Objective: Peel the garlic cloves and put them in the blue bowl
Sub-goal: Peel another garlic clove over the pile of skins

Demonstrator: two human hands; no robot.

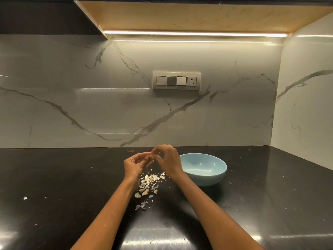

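**Peeling over the scrap pile, bowl waiting at the right**

Marble wall panels with grey veins rise behind a black, glossy tabletop [72,186], lit by a strip light under the cupboard; a switch plate [176,80] sits on the wall above the work spot.

Both hands meet in the air above the tabletop, just left of the blue bowl [203,168]. The left hand [134,164] is cupped with its fingers curled inward, and the right hand [166,157] curls over toward it, thumb and forefinger pinched at the point where the two hands touch. A small pale thing shows between the fingertips, most likely a garlic clove [148,157] being stripped, though it is too small to be sure how much skin is left on it. Holding it up there makes sense: loose skin would drop straight down onto the pile of peelings [150,179] lying below the hands, and not into the bowl.

Nearer the person, at the pile's near edge, a few whole cloves [143,192] lie on the tabletop, seemingly not yet peeled. Stray flakes are scattered further out.

The bowl stands upright just beside the right wrist, a short reach away for dropping a finished clove. Its inside looks nearly bare; a small yellowish speck sits at the bottom, and I cannot tell what it is.
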